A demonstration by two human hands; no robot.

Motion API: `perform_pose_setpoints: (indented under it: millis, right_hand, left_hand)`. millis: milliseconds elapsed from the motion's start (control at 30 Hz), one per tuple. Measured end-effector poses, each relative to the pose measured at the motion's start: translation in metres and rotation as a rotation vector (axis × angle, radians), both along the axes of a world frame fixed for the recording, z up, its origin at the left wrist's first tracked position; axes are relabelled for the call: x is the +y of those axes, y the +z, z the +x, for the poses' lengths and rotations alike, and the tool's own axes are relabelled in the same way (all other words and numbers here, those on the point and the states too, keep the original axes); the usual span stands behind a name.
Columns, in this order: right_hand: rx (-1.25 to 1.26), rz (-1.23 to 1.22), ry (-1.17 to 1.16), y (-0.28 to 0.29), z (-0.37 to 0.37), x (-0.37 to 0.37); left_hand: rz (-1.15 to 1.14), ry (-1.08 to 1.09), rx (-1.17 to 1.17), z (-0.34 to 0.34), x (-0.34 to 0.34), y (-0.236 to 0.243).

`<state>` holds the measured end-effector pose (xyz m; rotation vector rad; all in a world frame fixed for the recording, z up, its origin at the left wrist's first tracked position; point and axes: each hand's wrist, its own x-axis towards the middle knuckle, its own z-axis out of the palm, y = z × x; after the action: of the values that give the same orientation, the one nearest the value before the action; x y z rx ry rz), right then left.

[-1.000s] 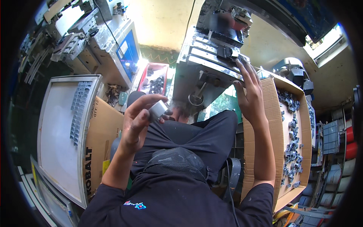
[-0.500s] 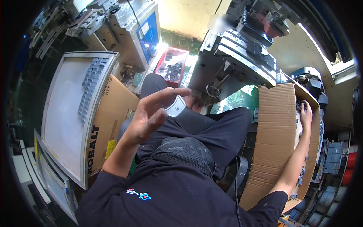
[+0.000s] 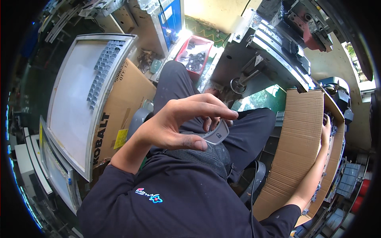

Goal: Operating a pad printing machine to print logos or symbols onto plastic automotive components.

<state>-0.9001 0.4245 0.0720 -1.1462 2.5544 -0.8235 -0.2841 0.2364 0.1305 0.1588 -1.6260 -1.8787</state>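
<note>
Above my lap, my left hand [image 3: 188, 121] is closed on a small light-grey key cover [image 3: 218, 135]. The piece has a curved outline and a dark padlock mark, and it sits between the thumb and the fingers. To the right, my right hand [image 3: 326, 131] reaches into a tall cardboard box [image 3: 295, 135]. Dark small parts [image 3: 316, 194] lie along the inside of that box. The box wall and the angle hide most of the right fingers, so what they hold does not show.
At left, a framed white panel [image 3: 69, 91] carries rows of grey pieces [image 3: 104, 73] and leans on a cardboard carton [image 3: 129, 89]. Ahead stands a red-rimmed bin [image 3: 197, 53] of dark parts. A metal machine [image 3: 278, 51] with a handwheel [image 3: 238, 85] rises at front right.
My left hand has come lower and to the right with the key cover, and now looks larger. My right hand stays in the box, its fingers less visible. The whole view has shifted slightly.
</note>
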Motion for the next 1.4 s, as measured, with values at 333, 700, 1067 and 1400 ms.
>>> perform_pose_setpoints:
  millis: [333, 700, 1067, 1400]
  right_hand:
    - [-0.031, 0.032, -0.066, 0.005, 0.001, 0.001]
    - [0.041, 0.023, 0.024, -0.004, -0.022, 0.011]
    - [0.052, 0.015, 0.061, -0.005, -0.025, 0.014]
    - [0.016, 0.026, 0.059, -0.003, -0.022, 0.017]
  left_hand:
    - [-0.01, -0.159, 0.068, -0.003, 0.001, -0.003]
    - [-0.073, -0.231, 0.107, -0.005, -0.003, -0.005]
    - [-0.058, -0.291, 0.137, -0.006, -0.003, -0.006]
    - [-0.078, -0.332, 0.203, -0.009, 0.0, 0.001]
